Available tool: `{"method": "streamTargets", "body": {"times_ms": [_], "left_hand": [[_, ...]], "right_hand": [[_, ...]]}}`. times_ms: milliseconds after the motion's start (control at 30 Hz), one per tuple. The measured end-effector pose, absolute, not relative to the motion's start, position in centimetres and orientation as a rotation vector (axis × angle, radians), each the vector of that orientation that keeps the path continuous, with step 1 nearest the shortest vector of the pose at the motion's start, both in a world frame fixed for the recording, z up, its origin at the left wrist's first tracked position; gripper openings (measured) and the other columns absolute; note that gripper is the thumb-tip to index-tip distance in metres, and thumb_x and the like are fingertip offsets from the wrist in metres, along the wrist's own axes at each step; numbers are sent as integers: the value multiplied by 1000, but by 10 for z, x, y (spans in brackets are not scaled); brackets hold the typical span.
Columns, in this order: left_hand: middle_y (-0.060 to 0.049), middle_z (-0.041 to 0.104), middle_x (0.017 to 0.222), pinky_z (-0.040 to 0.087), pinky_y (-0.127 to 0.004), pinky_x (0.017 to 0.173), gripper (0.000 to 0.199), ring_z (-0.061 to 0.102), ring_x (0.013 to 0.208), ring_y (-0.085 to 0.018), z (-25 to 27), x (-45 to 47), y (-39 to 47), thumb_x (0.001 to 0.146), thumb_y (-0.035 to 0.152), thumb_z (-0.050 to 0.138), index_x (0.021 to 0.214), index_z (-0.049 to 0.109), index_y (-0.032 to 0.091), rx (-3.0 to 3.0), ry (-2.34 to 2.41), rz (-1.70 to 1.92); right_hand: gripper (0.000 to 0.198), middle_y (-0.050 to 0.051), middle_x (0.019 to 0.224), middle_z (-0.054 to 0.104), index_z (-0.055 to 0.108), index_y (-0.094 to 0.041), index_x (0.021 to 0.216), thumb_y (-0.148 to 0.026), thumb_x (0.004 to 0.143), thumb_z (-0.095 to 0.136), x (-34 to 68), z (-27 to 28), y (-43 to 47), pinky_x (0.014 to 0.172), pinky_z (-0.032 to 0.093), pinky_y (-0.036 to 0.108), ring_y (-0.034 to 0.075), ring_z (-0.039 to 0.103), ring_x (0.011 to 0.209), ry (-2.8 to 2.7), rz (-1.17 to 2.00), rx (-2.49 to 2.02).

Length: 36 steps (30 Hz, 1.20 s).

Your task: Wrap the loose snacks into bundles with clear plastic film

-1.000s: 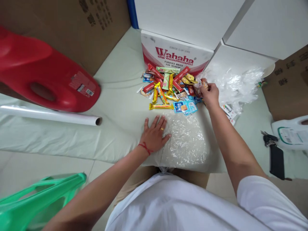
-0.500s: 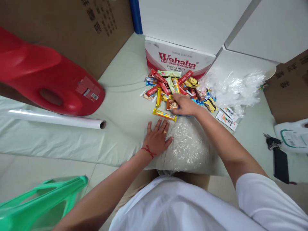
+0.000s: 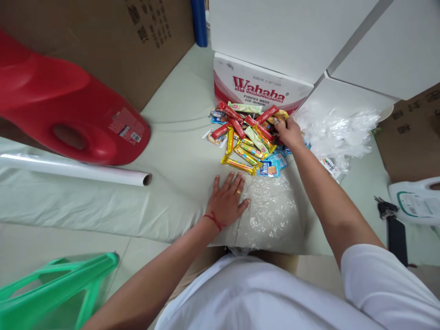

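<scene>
The right hand (image 3: 290, 134) seems to be picking through snack packets (image 3: 253, 136) heaped before the Wahaha carton (image 3: 259, 87); whether its fingers grip one cannot be told. The left hand (image 3: 226, 202) rests flat, fingers spread. The next move likely calls for a light pinch.

1. The right hand (image 3: 290, 134) covers part of the snack pile (image 3: 256, 140); its grip is unclear.
2. The left edge cuts off the red jug (image 3: 68, 98) and green stool (image 3: 51, 288).
3. The right edge crops the white bottle (image 3: 415, 204).
</scene>
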<state>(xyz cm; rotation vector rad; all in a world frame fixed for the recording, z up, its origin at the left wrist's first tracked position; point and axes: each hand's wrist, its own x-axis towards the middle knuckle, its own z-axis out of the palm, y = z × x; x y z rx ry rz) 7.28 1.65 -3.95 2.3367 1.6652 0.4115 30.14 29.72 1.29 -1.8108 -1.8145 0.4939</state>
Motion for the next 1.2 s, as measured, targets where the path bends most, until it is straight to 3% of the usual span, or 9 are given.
{"method": "streamTargets", "body": {"times_ms": [67,167,367,467,600,767,933,1200], "left_hand": [[-14,36,173,10,-70,132,68,29,162,-37,-38,73,17,106,54,43,164,41,18,2342,1669,389],[-12,35,174,11,-68,132,68,27,163,-35,-36,73,17,106,55,40,164,41,19,2347,1687,327],[-12,34,174,13,-70,132,69,27,163,-35,-33,74,16,107,54,37,164,42,15,2351,1700,282],[-11,34,174,13,-71,131,69,27,163,-35,-33,74,16,107,54,37,164,41,15,2352,1690,294],[-11,35,174,13,-69,131,69,28,163,-35,-35,73,16,107,54,39,164,42,15,2351,1691,312],[-12,34,174,13,-70,131,69,27,163,-35,-37,73,16,108,54,37,164,40,14,2358,1676,331],[-12,34,173,14,-70,131,70,27,163,-35,-39,73,16,107,54,37,164,41,13,2365,1679,335],[-12,33,174,11,-68,132,69,26,164,-34,-42,73,16,107,55,35,164,41,16,2368,1681,344]], "right_hand": [[51,18,115,72,60,-17,122,-61,99,52,292,10,303,99,53,53,35,67,111,-1794,272,-1832],[59,22,114,71,52,-13,131,-64,101,45,279,3,298,96,52,54,38,67,108,-1871,119,-1908],[64,28,122,66,49,-10,126,-68,99,44,261,-5,276,101,47,57,43,56,121,-2215,-108,-1846],[65,30,124,64,48,-9,128,-66,100,43,253,-2,280,103,46,61,46,53,127,-2135,-98,-1928],[63,30,122,67,45,-6,134,-57,98,53,237,1,291,101,49,60,44,59,123,-1936,-6,-2066],[74,27,122,70,44,-8,138,-51,86,74,231,5,294,100,53,57,42,65,117,-1883,66,-2146],[83,27,126,70,41,-7,144,-45,81,81,235,13,291,100,54,57,43,66,120,-1927,151,-2185],[77,21,114,73,55,-14,131,-55,73,84,292,39,260,90,57,55,41,67,105,-2121,151,-1998]]}}
